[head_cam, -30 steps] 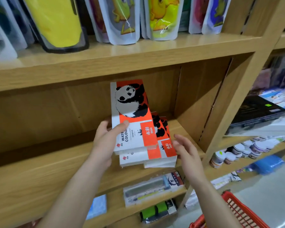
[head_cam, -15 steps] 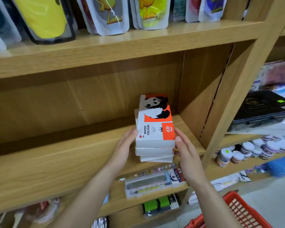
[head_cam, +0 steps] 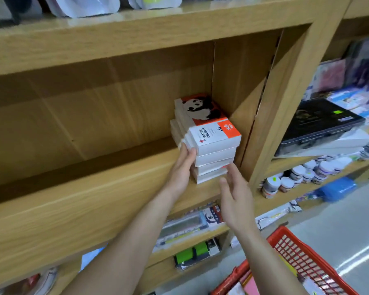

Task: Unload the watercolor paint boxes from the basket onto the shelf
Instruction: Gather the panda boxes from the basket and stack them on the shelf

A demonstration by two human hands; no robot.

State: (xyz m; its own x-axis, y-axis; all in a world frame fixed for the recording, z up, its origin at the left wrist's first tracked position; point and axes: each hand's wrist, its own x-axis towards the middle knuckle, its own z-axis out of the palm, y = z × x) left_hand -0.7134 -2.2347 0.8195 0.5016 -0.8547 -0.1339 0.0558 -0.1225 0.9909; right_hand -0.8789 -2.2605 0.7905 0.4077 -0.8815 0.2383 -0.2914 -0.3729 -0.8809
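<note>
Wooden shop shelving fills the view, pale oak-coloured boards with a grey floor showing low on the right. On the middle wooden shelf board (head_cam: 77, 201) stands a stack of white-and-orange cardboard watercolour paint boxes (head_cam: 209, 141), four high as far as can be seen, the top one printed with a black-and-white panda and the words "WATER COLOUR". The stack sits in the far right corner of that compartment, close beside the upright side panel (head_cam: 239, 81).

At the stack's near left corner is the left hand (head_cam: 182, 167), fingers curled against the edges of the upper boxes, gripping or steadying them there. Just right of it and a little nearer, the right hand (head_cam: 234, 196) is spread, fingers loose and holding nothing; its fingertips (head_cam: 230, 167) reach up to the lower front corner of the stack, and whether they touch it cannot be told.

Below the right forearm, at the bottom right, is a red plastic mesh shopping basket (head_cam: 303, 258) with some pink and pale items blurred inside. Under both hands, the lower shelf holds flat clear packets (head_cam: 185, 228) and a green-and-black pack (head_cam: 196, 252). Right of the right hand, beyond the slanted wooden post, lie a flat black case (head_cam: 320, 124) and a cluster of small white-lidded jars (head_cam: 303, 173). Above the hands, the upper shelf carries glossy white pouches (head_cam: 83, 5).
</note>
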